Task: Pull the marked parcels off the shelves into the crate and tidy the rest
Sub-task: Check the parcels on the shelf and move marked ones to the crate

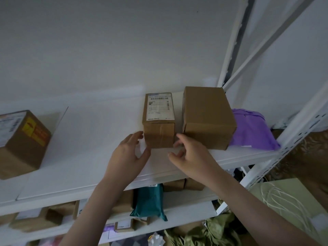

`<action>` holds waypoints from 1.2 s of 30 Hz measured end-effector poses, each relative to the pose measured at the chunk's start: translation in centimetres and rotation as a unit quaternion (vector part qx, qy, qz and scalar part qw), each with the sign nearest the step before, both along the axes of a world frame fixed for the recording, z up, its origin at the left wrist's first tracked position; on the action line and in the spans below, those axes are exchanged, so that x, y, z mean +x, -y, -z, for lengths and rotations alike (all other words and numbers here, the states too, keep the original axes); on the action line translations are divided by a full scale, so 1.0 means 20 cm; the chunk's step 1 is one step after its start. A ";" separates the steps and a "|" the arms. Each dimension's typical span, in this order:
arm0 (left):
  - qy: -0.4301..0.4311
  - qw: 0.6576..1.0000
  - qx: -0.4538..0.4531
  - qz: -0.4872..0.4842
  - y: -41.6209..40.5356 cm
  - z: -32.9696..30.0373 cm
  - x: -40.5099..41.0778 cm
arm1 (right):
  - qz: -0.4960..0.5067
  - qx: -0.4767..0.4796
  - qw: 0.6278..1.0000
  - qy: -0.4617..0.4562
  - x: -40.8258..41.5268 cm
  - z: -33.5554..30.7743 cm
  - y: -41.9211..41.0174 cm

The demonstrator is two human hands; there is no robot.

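Note:
A small brown parcel (158, 121) with a white barcode label on top stands on the top white shelf (92, 157). My left hand (126, 155) is at its lower left corner with fingers spread, fingertips just beside the box. My right hand (190, 153) reaches its lower right corner, fingers loosely bent and touching the edge. Neither hand grips the parcel. A bigger plain brown box (208, 118) stands right beside it, and a purple poly mailer (252, 128) lies to the right of that.
A brown box with yellow and red stickers (21, 142) sits at the shelf's left end. Lower shelves hold a teal mailer (150, 201) and several cardboard boxes. White shelf uprights (291, 139) rise at the right. Green fabric (213, 231) lies on the floor.

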State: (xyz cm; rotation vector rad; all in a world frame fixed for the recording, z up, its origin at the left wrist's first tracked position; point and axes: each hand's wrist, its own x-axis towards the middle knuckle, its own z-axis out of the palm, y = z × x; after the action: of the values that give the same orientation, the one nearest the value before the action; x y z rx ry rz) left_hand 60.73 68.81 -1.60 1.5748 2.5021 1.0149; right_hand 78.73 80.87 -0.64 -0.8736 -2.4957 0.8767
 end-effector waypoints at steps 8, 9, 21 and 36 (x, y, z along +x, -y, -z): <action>0.005 1.000 0.006 -0.004 -0.02 0.03 0.04 | -0.003 0.025 0.999 -0.026 -0.03 0.02 0.00; 0.004 1.000 0.005 -0.007 0.01 0.03 0.06 | -0.008 0.029 0.999 -0.030 -0.02 0.02 0.02; 0.029 0.999 -0.025 -0.033 0.42 0.04 0.22 | -0.058 0.054 0.995 -0.053 0.16 0.05 0.14; -0.044 0.999 0.014 0.017 0.26 -0.05 0.01 | -0.082 0.094 0.992 -0.025 -0.07 -0.06 0.10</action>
State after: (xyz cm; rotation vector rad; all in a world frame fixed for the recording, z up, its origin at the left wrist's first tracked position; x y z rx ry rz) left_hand 60.85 63.58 -0.58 1.7009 2.5178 1.0034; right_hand 77.25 78.84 0.49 -0.5856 -2.5822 0.6894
